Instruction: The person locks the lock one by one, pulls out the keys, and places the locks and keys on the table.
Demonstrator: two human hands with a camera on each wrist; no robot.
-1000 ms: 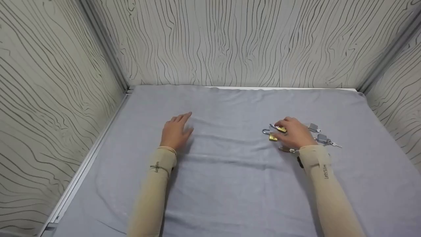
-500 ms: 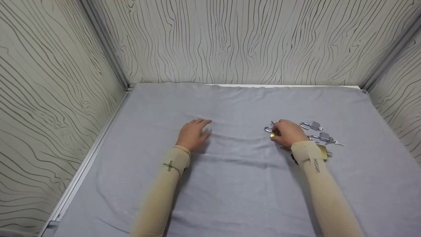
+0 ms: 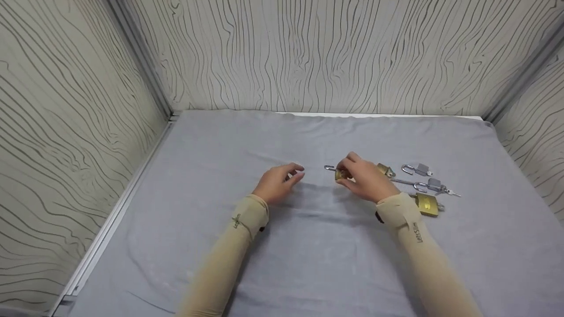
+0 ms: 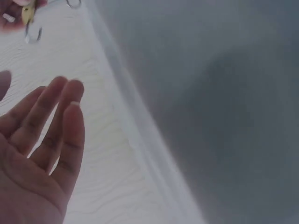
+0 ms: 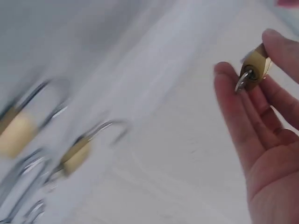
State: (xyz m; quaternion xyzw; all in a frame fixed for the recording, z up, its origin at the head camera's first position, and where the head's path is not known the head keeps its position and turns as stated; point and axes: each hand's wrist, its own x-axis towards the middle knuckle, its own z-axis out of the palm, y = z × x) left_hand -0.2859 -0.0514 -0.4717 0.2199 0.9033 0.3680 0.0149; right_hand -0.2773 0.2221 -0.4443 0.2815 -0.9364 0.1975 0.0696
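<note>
I look through my cameras and the right hand [image 3: 368, 176] has its thumb and fingers pinched on a small brass-coloured padlock with an open silver shackle [image 3: 340, 175], which is held above the cloth, between the two hands, its shackle directed to the left one. In the right wrist view, a silver metal piece [image 5: 243, 80] sticks out of the padlock's end; ring or key, I cannot tell. The left hand [image 3: 277, 182] is near, with fingers loosely bent and apart from the thumb. Just beside the right hand, on its right side, I see a second small brass padlock [image 3: 384, 169]. Further right there lie two grey metal padlocks [image 3: 434, 184] with open shackles and keys, and nearer to the person a large, square brass padlock [image 3: 427, 205]. Under them is a wrinkled grey cloth [image 3: 317, 273]; behind it stands a whitish wall with dark wavy lines [image 3: 264, 53].
</note>
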